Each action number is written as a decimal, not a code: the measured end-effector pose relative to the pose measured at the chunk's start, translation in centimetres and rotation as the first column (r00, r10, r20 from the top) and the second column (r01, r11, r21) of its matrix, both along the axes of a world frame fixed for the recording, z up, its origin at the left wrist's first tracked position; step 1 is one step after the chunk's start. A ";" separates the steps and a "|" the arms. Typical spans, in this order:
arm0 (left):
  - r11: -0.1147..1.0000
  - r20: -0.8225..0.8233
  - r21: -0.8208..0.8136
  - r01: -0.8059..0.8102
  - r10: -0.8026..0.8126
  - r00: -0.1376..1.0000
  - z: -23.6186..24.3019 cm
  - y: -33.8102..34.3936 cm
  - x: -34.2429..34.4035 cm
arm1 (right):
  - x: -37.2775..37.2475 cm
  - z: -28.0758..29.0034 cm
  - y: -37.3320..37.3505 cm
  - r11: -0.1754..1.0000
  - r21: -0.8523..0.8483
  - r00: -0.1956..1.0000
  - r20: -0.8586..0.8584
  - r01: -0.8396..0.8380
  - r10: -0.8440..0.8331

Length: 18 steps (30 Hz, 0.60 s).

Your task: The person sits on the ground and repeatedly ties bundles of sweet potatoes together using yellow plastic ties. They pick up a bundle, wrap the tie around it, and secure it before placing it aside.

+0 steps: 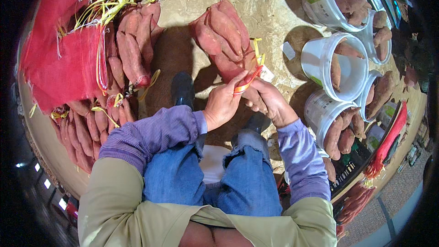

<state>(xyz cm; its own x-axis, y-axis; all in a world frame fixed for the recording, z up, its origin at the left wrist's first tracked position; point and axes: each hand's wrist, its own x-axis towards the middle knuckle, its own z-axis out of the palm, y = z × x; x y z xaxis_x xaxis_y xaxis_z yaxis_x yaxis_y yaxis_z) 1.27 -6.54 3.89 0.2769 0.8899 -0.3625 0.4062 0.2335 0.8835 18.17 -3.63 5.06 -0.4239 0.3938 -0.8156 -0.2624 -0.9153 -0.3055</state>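
The middle white bucket [314,59] stands on brown ground [267,7]. Just left of it lies a white card [288,51]; beyond it stands a far bucket [317,3], on its nearer side a near bucket [319,111]; well to its left spreads red mesh [68,66].

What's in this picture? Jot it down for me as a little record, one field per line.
Left hand: pinching an orange-red strip
Right hand: fingers curled beside the strip; exact grip hidden
Centre: red mesh bag filled with sweet potatoes
Left side: more filled bags, yellow ties, red mesh fabric
Right side: pale plastic tubs holding sweet potatoes
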 end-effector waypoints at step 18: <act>0.995 -0.015 -0.043 -0.089 0.089 0.996 0.6 -3.2 -1.7 | -8.1 -8.1 -4.4 0.884 0.462 0.994 0.038 0.076 -0.105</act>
<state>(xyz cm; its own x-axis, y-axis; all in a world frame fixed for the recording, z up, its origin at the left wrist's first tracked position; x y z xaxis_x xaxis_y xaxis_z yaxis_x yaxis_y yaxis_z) -0.40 -9.76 4.47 0.1924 0.8939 -0.4050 0.3937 0.3077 0.8662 10.02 -8.04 -3.07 -0.3244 0.7646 -0.5569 -0.3057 -0.6419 -0.7033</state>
